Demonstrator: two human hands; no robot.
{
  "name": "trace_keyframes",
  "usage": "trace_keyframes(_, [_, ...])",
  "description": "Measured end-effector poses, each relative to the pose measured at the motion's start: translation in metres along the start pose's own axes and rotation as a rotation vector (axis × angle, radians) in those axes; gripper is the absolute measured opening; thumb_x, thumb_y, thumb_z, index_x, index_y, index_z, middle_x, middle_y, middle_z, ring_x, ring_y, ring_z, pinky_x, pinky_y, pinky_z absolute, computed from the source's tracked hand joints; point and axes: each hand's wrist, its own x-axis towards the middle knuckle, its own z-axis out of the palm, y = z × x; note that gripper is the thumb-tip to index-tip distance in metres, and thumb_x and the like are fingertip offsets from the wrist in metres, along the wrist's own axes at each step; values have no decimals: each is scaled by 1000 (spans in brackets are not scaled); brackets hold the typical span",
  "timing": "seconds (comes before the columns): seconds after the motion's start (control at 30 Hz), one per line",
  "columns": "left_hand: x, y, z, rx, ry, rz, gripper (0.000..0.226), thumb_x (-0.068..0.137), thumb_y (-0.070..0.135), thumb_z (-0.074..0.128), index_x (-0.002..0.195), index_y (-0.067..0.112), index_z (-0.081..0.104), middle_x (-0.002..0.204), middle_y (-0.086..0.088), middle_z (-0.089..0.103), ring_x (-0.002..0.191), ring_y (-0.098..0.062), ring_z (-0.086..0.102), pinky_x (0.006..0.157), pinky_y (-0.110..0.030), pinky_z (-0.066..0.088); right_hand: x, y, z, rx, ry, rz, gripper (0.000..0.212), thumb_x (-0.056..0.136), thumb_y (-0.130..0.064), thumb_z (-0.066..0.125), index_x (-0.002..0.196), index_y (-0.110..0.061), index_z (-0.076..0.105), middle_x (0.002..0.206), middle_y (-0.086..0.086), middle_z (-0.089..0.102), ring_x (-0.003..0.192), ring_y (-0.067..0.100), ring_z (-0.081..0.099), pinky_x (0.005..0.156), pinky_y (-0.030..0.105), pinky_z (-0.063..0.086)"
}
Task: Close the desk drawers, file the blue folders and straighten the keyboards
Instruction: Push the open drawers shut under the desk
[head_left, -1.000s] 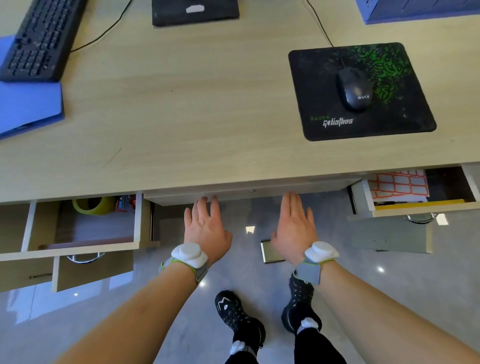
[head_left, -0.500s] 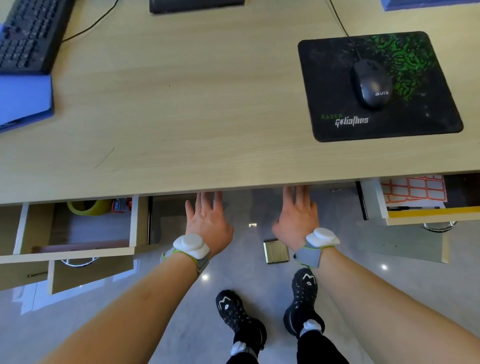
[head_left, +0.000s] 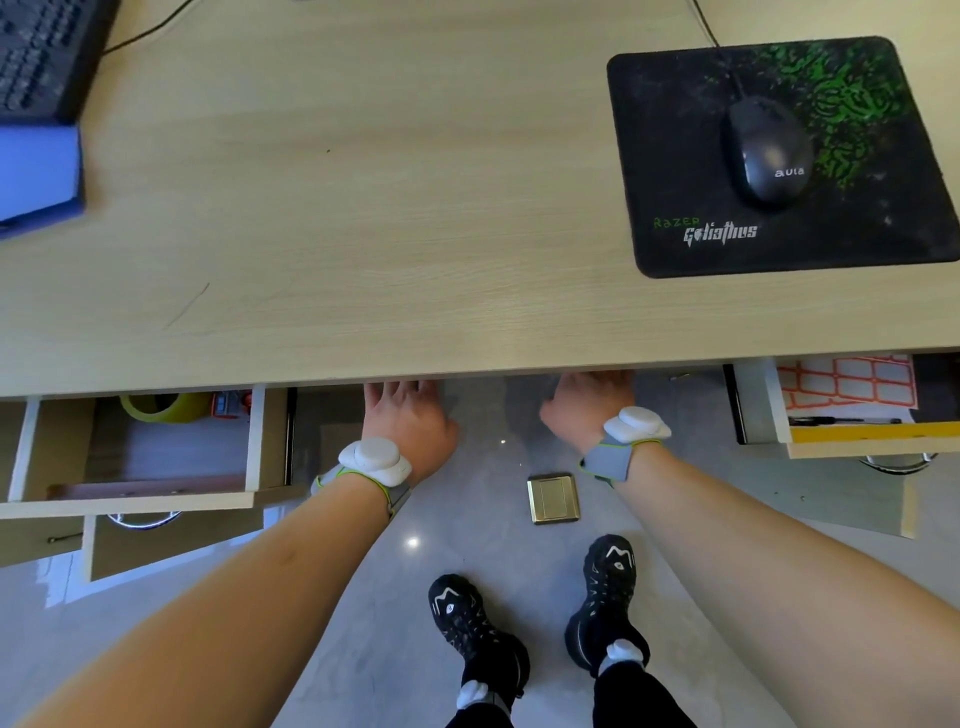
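Drawers are the step in hand: both hands reach under the front edge of the bench (head_left: 415, 291), palms forward, apparently pressing a middle drawer home; that drawer itself is hidden beneath the benchtop, so I cannot tell whether it is fully shut. The left hand (head_left: 408, 423) and the right hand (head_left: 584, 408) each have their fingers tucked out of sight under the edge, so whether they are spread flat or curled cannot be told; neither seems to be grasping anything.

Two drawers clearly hang open. The left drawer (head_left: 140, 499) is pulled well out, with a yellow tape roll (head_left: 161, 405) at its back and another drawer front ajar below it. The right drawer (head_left: 872, 436) is partly out, holding a sheet of orange labels (head_left: 847, 379) and a pen.

The next move, by my judgement, calls for drawing the hands back and pushing one of these side drawers in squarely by its front panel.

On the bench, a blue folder (head_left: 36, 176) lies at the left edge with a keyboard (head_left: 41, 57) overlapping its far end; both wait for later steps. A mouse (head_left: 769, 150) sits on a mouse mat (head_left: 675, 156) to the right. Nothing blocks the drawers' travel; a brass floor plate (head_left: 553, 498) lies between the arms.
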Motion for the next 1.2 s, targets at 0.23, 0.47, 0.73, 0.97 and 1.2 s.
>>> trace_keyframes(0.23, [-6, 0, 4, 39, 0, 25, 68, 76, 33, 56, 140, 13, 43, 128, -8, 57, 124, -33, 49, 116, -54, 23, 2, 4, 7, 15, -17, 5, 40, 78, -38, 52, 108, -16, 68, 119, 8, 66, 119, 33, 54, 102, 45, 33])
trace_keyframes(0.47, [-22, 13, -11, -39, -207, 24, 83, 87, 38, 55, 157, 14, 17, 158, -13, 31, 145, -35, 31, 117, -52, 28, -13, 16, -4, 62, -60, 0, 61, 79, -38, 55, 135, -16, 48, 140, 12, 52, 130, 36, 44, 107, 49, 32])
trace_keyframes(0.73, [-56, 51, -35, -34, -495, 102, 62, 87, 37, 52, 144, 18, 37, 131, -12, 58, 112, -35, 61, 90, -44, 54, -67, 43, -31, 178, -249, -94, 57, 85, -34, 55, 138, -17, 46, 142, 7, 48, 132, 32, 43, 103, 46, 40])
trace_keyframes(0.97, [-82, 113, -55, 27, -555, 162, 50, 94, 38, 51, 141, 20, 54, 141, -8, 57, 125, -30, 57, 102, -39, 49, -115, 107, -47, 197, -356, -102, 34, 87, -33, 55, 116, -15, 60, 121, 10, 60, 113, 33, 59, 91, 40, 50])
trace_keyframes(1.2, [-113, 208, -87, -32, -502, 40, 45, 94, 36, 52, 133, 18, 61, 129, -8, 65, 117, -30, 61, 98, -39, 52, -148, 238, -70, 193, -402, -94, 32, 87, -30, 53, 114, -17, 62, 119, 9, 65, 109, 32, 62, 87, 35, 53])
